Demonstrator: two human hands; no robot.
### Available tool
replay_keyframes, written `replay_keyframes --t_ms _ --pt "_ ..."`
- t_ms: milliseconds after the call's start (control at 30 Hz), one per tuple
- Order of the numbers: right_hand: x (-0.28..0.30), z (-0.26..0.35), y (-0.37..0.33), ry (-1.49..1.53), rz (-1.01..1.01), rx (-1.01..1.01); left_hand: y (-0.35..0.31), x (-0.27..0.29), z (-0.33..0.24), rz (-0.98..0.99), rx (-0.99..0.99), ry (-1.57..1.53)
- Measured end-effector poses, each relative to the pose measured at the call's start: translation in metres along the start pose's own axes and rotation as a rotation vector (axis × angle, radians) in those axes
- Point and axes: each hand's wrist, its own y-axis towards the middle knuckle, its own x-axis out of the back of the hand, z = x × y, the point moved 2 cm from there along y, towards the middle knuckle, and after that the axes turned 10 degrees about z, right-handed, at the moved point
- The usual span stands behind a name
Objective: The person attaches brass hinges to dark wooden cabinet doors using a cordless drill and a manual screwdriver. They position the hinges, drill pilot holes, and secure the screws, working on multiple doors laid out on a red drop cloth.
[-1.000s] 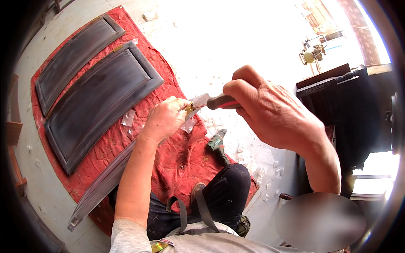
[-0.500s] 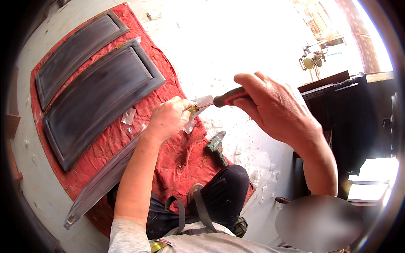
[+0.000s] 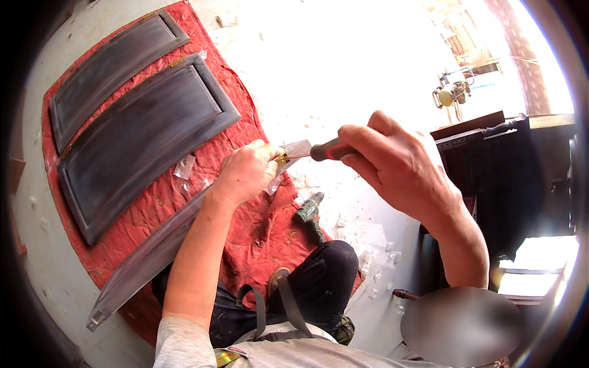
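My left hand (image 3: 244, 174) is closed, its fingertips pinching a small brass hinge (image 3: 282, 157) against the edge of a dark grey panel door (image 3: 144, 257). That door stands on its long side and slants past my left forearm. My right hand (image 3: 408, 168) grips a screwdriver (image 3: 329, 150) by its dark-and-red handle. The shaft points left and its tip meets the hinge; any screw there is too small to make out. My left fingers hide part of the hinge.
Two curved dark panel doors (image 3: 150, 138) lie on a red quilted blanket (image 3: 261, 224) to the left, with brass hinges on their edges. A green cordless drill (image 3: 310, 211) rests near my knee. Clear plastic bits (image 3: 184, 167) are scattered about. Black furniture (image 3: 509, 172) stands at right.
The screwdriver handle has turned slightly in my right hand, and that hand's grip has rolled with it. My left hand stays on the hinge. The view has shifted a little.
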Motion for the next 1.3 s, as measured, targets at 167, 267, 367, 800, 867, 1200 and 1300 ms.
replay_keyframes --t_ms 167,267,367,800,867,1200,1300 --pt "0.002 -0.009 -0.001 -0.058 -0.06 0.047 0.002 -0.001 0.0 -0.004 -0.011 -0.009" --pt "0.003 -0.002 0.002 -0.072 0.123 -0.058 0.0 -0.001 0.003 -0.003 0.0 0.001" --pt "-0.002 -0.006 0.0 -0.073 0.084 -0.109 0.002 -0.003 0.001 0.0 -0.005 -0.002" --pt "-0.007 -0.007 0.001 -0.028 -0.142 0.174 0.003 -0.004 0.003 -0.013 -0.005 -0.009" --pt "-0.004 -0.001 -0.001 -0.1 -0.094 0.182 0.002 -0.001 0.001 -0.009 -0.001 -0.01" --pt "-0.001 0.006 -0.006 -0.15 0.01 0.044 0.002 -0.004 0.003 -0.012 0.007 -0.008" --pt "-0.005 -0.002 -0.006 -0.023 0.03 -0.105 0.002 -0.004 0.004 -0.013 -0.001 -0.018"
